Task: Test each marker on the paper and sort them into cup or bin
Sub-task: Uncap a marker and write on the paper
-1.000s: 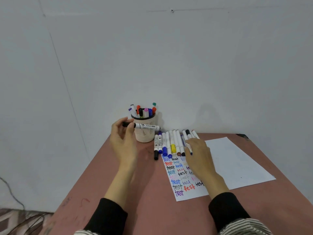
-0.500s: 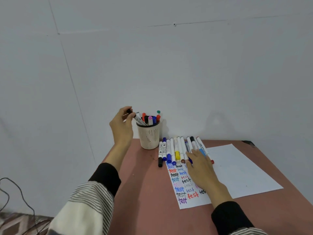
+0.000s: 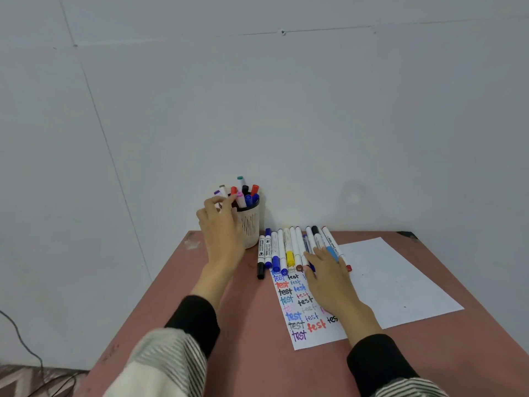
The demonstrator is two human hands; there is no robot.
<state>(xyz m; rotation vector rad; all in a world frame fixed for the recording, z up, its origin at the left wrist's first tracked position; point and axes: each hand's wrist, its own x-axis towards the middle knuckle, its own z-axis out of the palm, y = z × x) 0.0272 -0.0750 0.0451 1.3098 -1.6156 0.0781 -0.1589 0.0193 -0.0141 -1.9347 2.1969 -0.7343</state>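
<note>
On the table [image 3: 229,325], the cup [image 3: 248,224] holds many tested markers, a dozen remain by the paper [image 3: 303,305]; left hand [image 3: 221,227] empty, fingers loosely curled, right hand [image 3: 329,279] flat on them

Cream slotted cup [image 3: 250,224] — reddish-brown table [image 3: 243,325], white paper [image 3: 395,282].

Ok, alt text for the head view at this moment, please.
A person's left hand reaches to the rim of a white cup full of markers, while the right hand rests on a row of markers lying at the top of a paper covered in coloured "test" words, on a reddish table.
</note>
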